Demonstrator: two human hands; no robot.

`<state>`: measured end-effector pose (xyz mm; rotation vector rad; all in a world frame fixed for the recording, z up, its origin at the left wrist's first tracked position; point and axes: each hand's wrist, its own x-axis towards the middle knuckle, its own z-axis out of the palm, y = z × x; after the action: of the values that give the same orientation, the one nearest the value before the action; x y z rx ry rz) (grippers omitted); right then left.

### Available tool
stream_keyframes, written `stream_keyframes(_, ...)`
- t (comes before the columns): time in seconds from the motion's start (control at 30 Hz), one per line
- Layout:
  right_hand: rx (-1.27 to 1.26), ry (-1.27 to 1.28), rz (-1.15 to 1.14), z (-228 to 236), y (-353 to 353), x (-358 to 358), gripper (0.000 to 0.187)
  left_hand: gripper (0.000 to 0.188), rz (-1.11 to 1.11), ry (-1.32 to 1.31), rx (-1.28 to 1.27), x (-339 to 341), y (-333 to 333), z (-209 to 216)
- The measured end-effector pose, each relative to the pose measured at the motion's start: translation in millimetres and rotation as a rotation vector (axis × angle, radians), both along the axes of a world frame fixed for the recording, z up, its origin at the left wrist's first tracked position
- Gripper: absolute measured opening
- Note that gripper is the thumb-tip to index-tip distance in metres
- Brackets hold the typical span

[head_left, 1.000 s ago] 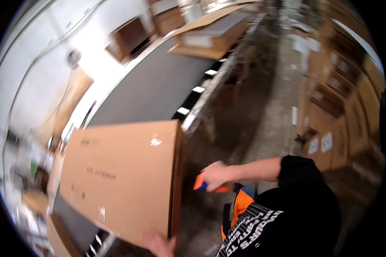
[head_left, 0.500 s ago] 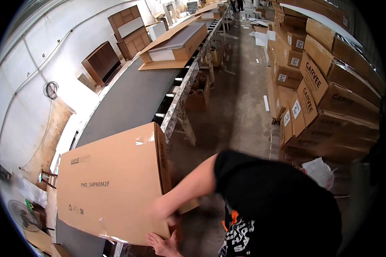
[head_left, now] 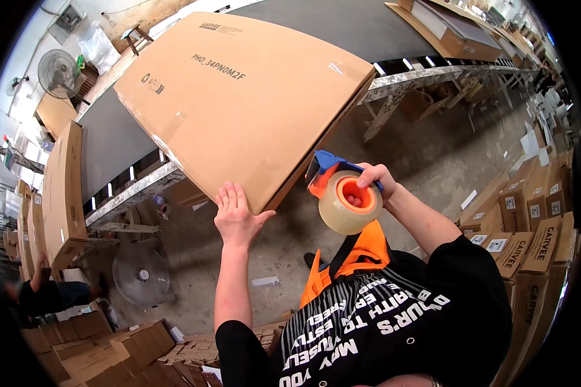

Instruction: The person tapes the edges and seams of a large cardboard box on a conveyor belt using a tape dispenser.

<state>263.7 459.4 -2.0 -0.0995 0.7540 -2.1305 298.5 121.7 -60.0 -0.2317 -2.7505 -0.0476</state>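
Note:
A large flat brown cardboard carton (head_left: 245, 97) lies on the conveyor, its near corner jutting out past the edge toward me. My left hand (head_left: 234, 216) rests on that corner, fingers stretched flat on the top and the thumb along the side. In my right hand (head_left: 376, 177) is a tape dispenser (head_left: 345, 201) with a blue and orange frame and a wide roll of clear tape. It hangs just off the carton's right side, apart from it. My fingertips show through the roll's orange core.
The grey conveyor belt (head_left: 342, 26) runs on to an open carton (head_left: 455, 39) at far right. Another carton (head_left: 64, 193) sits at left, where a person (head_left: 51, 293) works. A floor fan (head_left: 142, 274) stands beneath. Stacked cartons (head_left: 529, 251) rise at right.
My view has swung round to the left. My right hand, blurred near the carton's edge before, now holds the tape dispenser in plain sight. The left hand stays at the carton's near corner.

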Motion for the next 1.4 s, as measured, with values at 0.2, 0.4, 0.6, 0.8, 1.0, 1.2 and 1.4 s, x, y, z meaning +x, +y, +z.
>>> stream_keyframes(0.2, 0.035, 0.041, -0.054, -3.4, -18.9, 7.0, 0.059, 0.099, -0.045, 0.015, 0.092, 10.9, 16.8, 8.7)
stream_keyframes(0.4, 0.133, 0.245, -0.021, 16.5, -36.5, 19.9, 0.08, 0.046, -0.073, -0.306, 1.827, 42.5, 81.5, 23.1)
stream_keyframes(0.6, 0.277, 0.494, -0.032, 24.0, -45.3, 20.8, 0.086, 0.026, 0.047, -0.174, 2.263, 47.4, 108.9, 40.9)
stream_keyframes(0.8, 0.365, 1.077, -0.112, 23.5, -44.1, 7.2, 0.07, 0.015, 0.167, -0.088, 1.739, 45.7, 97.5, 52.3)
stream_keyframes(1.0, 0.343, 1.507, -0.259, 31.0, -42.0, -16.7, 0.069, 0.024, -0.038, -0.919, 1.807, 22.3, 39.5, 103.7)
stream_keyframes(1.2, 0.387, 1.595, -0.451, 25.2, -62.9, -11.9, 0.066, 0.02, 0.137, -0.907, 1.778, -2.3, 15.6, 109.9)
stream_keyframes(1.4, 0.911, 1.817, -0.442, 30.6, -79.9, 25.9, 0.066, 0.026, 0.046, -0.993, 0.743, -65.7, 13.7, 116.1)
